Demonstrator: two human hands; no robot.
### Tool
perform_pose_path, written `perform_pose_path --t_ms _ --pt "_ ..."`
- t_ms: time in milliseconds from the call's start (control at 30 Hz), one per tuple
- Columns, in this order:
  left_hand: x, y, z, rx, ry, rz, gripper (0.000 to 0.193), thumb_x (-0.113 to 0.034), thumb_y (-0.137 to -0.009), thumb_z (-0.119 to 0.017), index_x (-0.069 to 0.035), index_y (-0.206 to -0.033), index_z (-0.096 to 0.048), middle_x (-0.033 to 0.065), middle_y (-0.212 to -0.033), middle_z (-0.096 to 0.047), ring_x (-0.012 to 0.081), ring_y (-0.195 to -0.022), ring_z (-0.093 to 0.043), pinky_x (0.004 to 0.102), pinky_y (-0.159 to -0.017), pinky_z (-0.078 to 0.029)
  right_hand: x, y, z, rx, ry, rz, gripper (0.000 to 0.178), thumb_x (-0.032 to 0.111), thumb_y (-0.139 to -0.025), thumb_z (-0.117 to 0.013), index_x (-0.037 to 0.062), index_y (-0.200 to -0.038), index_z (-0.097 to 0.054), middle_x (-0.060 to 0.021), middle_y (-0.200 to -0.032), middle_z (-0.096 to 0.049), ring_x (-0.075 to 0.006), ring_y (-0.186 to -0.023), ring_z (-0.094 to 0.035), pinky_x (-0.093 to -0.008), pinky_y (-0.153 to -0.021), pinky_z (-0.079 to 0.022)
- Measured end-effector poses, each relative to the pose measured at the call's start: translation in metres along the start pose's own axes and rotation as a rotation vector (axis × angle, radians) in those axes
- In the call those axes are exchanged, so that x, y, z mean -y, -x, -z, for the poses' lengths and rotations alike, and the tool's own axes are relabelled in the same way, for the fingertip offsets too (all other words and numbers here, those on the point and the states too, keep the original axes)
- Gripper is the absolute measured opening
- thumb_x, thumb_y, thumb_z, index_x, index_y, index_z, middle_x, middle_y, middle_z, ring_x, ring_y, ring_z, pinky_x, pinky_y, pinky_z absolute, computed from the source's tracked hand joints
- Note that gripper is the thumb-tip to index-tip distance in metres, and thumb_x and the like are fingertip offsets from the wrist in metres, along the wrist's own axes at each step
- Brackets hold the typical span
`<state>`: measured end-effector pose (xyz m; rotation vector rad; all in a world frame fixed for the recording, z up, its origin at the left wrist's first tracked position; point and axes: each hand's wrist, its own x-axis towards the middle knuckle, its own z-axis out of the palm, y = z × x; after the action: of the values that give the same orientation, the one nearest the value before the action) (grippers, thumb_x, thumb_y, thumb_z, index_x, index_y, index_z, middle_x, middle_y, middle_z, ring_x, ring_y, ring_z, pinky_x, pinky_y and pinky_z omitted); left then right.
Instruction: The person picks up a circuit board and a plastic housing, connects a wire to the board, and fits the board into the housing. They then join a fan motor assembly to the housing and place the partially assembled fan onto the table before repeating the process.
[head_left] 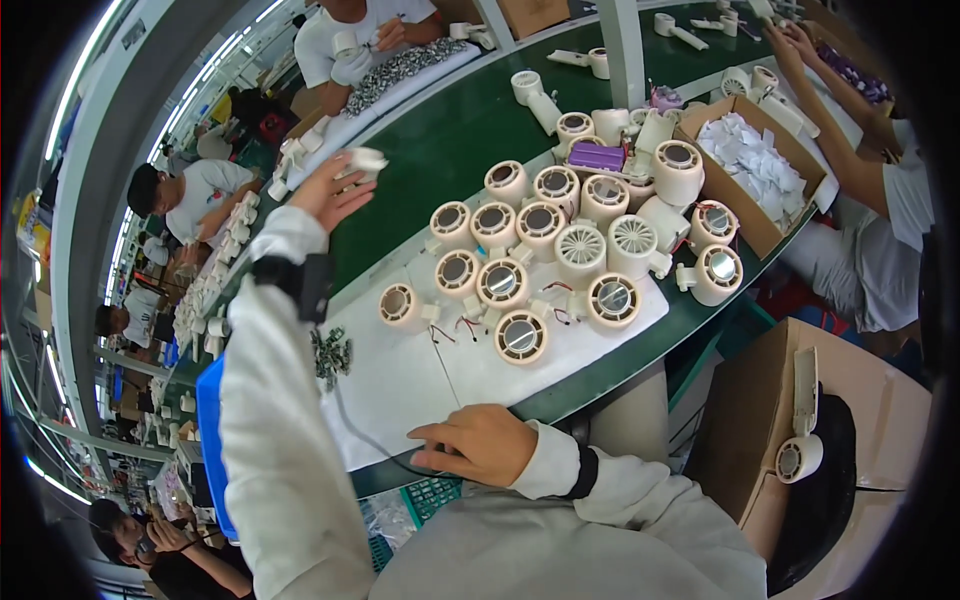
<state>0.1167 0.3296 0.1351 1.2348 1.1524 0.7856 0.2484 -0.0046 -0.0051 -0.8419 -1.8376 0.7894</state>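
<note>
My left hand (335,193) reaches out over the green belt, its fingers around a white fan housing (369,160). Low over the near table edge is my right hand (478,446), with thumb and forefinger stretched apart and nothing visible between them. A grey cable (352,427) runs across the white mat (400,365) to just beside those fingers. Several cream handheld-fan bodies (521,336) stand on the mat, many with round silver discs on top and some with thin red and black wires. Two of them show white slotted grilles (580,246).
Small metal parts (331,357) lie at the mat's left. A purple block (597,156) rests among the fans. Right of them is a carton of white slips (755,165). A blue bin (211,440) stands left, another carton (745,430) at lower right. Other people work around the belt (420,195).
</note>
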Motion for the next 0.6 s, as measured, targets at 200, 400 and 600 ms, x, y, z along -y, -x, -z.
perform_pose_path --t_ms 200,400,600 --pt "0.014 -0.079 0.024 0.0 -0.283 0.097 0.053 -0.033 -0.094 -0.068 -0.006 -0.136 -0.051 0.0156 -0.122 -0.065 0.0301 -0.107 -0.067 0.0382 -0.092 -0.056 -0.001 0.005 -0.001 -0.019 0.042 -0.016 0.033 0.033 -0.093 -0.068 0.0072 -0.114 -0.068 -0.0093 -0.069 -0.063 -0.0282 -0.064 -0.063 -0.0388 -0.059 -0.05" --pt "0.026 -0.157 0.051 -0.177 -0.991 0.128 0.041 -0.033 -0.092 -0.07 -0.001 -0.116 -0.067 0.0095 -0.094 -0.071 0.02 -0.066 -0.068 0.0326 -0.057 -0.058 0.007 0.002 0.002 -0.087 0.041 -0.127 0.038 0.028 -0.093 -0.069 0.0064 -0.123 -0.063 -0.0109 -0.072 -0.063 -0.0295 -0.064 -0.063 -0.0385 -0.06 -0.051" --pt "-0.009 -0.196 -0.019 0.058 -0.717 -0.21 0.028 -0.026 -0.093 -0.069 -0.004 -0.11 -0.07 0.0076 -0.089 -0.07 0.0157 -0.066 -0.067 0.0303 -0.054 -0.055 0.011 -0.007 0.019 0.038 -0.094 -0.291 0.038 0.025 -0.094 -0.068 0.0074 -0.127 -0.06 -0.0108 -0.07 -0.061 -0.0273 -0.065 -0.063 -0.0358 -0.064 -0.052"
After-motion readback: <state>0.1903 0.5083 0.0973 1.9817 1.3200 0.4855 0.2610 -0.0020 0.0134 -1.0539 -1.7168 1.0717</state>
